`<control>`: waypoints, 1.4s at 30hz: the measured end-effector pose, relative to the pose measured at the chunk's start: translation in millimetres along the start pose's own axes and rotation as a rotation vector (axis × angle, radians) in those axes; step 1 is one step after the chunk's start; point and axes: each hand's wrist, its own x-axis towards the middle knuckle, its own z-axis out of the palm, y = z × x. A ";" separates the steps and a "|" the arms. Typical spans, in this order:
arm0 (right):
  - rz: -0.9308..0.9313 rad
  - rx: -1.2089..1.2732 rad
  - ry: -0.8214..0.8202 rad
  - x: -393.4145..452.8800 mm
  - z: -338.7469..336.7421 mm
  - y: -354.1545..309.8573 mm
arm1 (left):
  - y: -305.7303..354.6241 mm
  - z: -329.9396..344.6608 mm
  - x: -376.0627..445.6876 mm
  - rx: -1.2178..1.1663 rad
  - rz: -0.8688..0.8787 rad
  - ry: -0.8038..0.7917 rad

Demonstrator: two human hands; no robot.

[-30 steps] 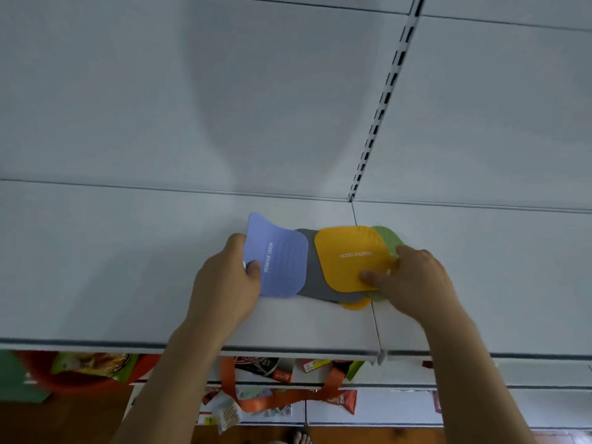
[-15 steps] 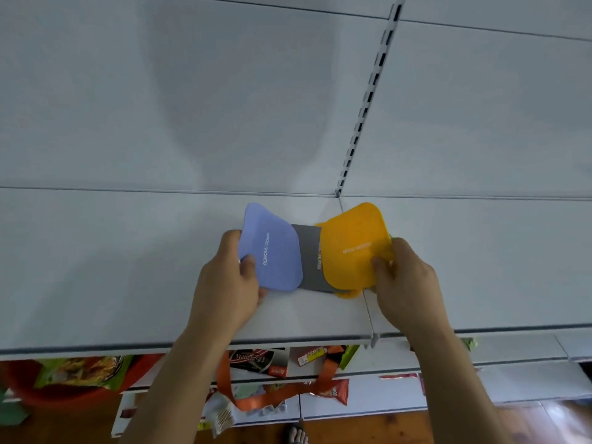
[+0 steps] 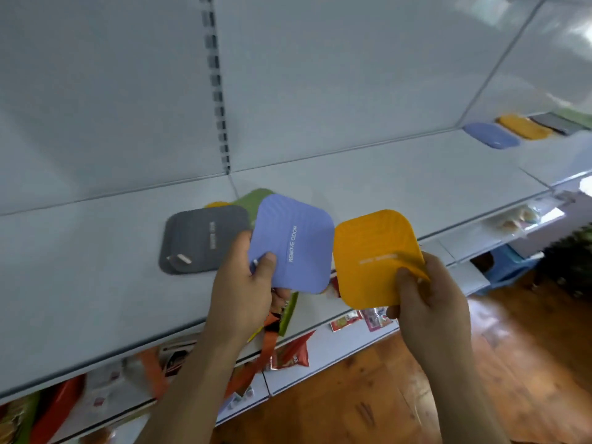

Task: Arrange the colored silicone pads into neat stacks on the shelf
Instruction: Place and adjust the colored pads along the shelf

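Note:
My left hand pinches a lilac pad by its lower left corner, lifted off the shelf. In my right hand an orange pad is held by its lower right corner, out past the shelf's front edge. A grey pad lies flat on the white shelf; a green pad and a sliver of another orange pad peek out behind it. Far right on the same shelf lie a lilac pad, an orange pad and a grey pad in a row.
A slotted upright runs down the white back panel. Lower shelves hold snack packets and an orange strap. A blue stool stands on the wooden floor at the right.
Both hands lifted their pads off the pile and drew them toward me. The view swung right, bringing the row of pads at the far right into sight.

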 end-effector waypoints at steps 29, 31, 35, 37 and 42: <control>0.330 -0.007 0.360 153.0 -295.6 262.7 | 95.5 489.2 25.7 -0.024 0.120 -0.521; 0.324 0.003 0.391 182.6 -309.6 270.6 | 107.0 517.9 45.0 -0.049 0.102 -0.539; 0.284 -0.003 0.415 236.9 -329.7 286.5 | 131.6 569.1 81.4 -0.056 0.116 -0.534; 0.278 0.013 0.403 261.7 -335.0 294.4 | 139.0 589.0 96.8 -0.063 0.108 -0.517; 0.247 0.072 0.325 336.2 -348.1 328.3 | 141.6 640.4 129.5 -0.035 0.061 -0.415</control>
